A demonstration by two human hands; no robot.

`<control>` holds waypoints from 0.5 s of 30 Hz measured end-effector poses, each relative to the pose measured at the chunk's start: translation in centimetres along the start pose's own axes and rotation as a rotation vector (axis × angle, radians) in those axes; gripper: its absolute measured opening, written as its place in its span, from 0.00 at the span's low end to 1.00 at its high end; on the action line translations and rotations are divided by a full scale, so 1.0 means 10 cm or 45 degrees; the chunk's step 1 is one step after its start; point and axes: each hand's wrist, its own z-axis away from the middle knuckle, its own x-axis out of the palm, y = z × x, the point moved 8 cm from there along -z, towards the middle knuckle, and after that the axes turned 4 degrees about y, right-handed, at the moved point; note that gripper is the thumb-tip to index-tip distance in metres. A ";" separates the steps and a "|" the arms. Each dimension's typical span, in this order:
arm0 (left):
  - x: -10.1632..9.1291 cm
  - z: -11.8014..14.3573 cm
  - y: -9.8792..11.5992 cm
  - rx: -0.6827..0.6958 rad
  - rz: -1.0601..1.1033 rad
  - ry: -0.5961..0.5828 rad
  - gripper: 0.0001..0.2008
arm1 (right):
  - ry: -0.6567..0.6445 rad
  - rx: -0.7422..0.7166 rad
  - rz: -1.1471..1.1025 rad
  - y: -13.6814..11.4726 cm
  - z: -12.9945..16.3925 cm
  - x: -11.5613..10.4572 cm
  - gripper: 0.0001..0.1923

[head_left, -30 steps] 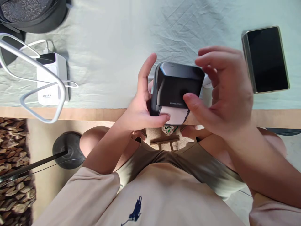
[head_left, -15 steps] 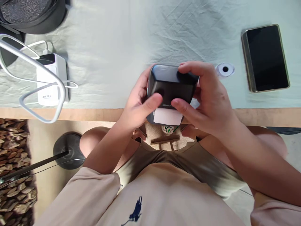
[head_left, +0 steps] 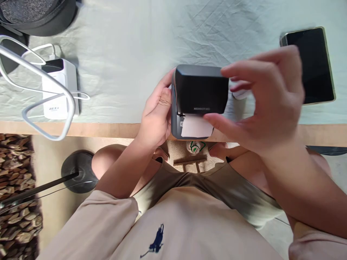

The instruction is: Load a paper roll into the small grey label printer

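Note:
A dark grey label printer (head_left: 202, 92) with small pale lettering is held near the table's front edge. A white label (head_left: 196, 126) sticks out below its black lid. My left hand (head_left: 158, 112) is closed around the printer's left side, with the thumb along its edge. With thumb and fingers curved wide, my right hand (head_left: 273, 94) grips the lid's right side, the index fingertip at the upper corner and the thumb at the lower one. Behind those fingers a white roll (head_left: 241, 94) shows only in part.
A black-screened phone (head_left: 309, 66) lies at the right. On the left are a white charging block (head_left: 58, 95) with a looped white cable (head_left: 71, 104) and a black round case (head_left: 40, 21). A wooden table edge (head_left: 114, 130) runs in front of my knees.
My right hand has shifted right, uncovering more of the lid. My left thumb has moved off the front to the printer's side. The printer has tilted slightly, and the white roll is now mostly covered.

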 end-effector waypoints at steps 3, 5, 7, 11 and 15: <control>0.01 -0.02 0.02 0.060 0.067 -0.022 0.22 | 0.293 0.053 0.001 -0.08 -0.06 -0.15 0.13; 0.04 -0.02 0.02 0.073 0.088 -0.101 0.27 | 0.355 0.144 -0.038 -0.10 -0.10 -0.17 0.12; 0.01 -0.03 0.00 0.092 0.057 -0.127 0.29 | 0.285 0.140 -0.059 -0.15 -0.15 -0.14 0.09; -0.02 -0.05 -0.02 0.140 0.070 -0.206 0.29 | -0.101 -0.012 0.148 -0.24 -0.21 0.01 0.06; -0.03 -0.01 -0.03 0.136 0.022 -0.248 0.32 | -0.467 0.131 0.395 -0.06 -0.15 0.14 0.09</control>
